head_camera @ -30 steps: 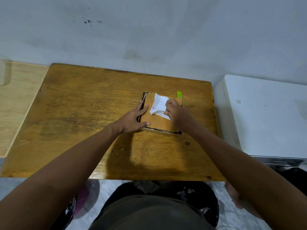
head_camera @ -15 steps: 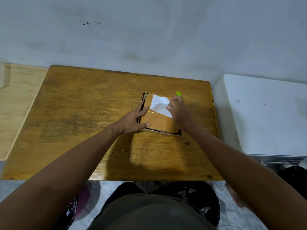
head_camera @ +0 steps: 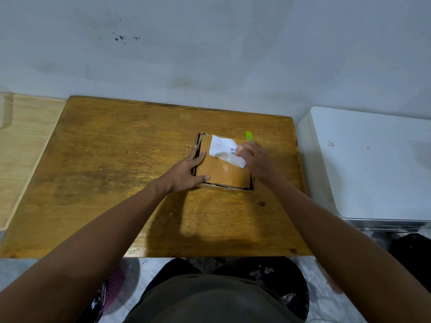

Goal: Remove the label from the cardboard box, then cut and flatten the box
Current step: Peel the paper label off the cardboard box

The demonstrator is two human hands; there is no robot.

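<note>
Brown cardboard is what we see at the middle of the head view: the cardboard box [head_camera: 224, 169] lies on the wooden table [head_camera: 116, 173], toward its far right part, with its broad face up. On that face sits the white label [head_camera: 224, 150], printed with small barcodes; its near edge looks lifted and creased, though we cannot tell how much of it is still stuck down.

Our left hand [head_camera: 186, 173] lies flat against the box's left side, fingers [head_camera: 198, 157] spread along the edge and the thumb pressed on the near left corner of the top face. Our right hand [head_camera: 254, 159] rests at the right edge of the label, fingers drawn together on the paper, apparently pinching it; the blur keeps us from seeing the grip clearly.

Just beyond the right hand a small green tool [head_camera: 248, 135] lies on the table beside the box's far right corner. A white cabinet [head_camera: 373, 164] stands to the right of the table.
</note>
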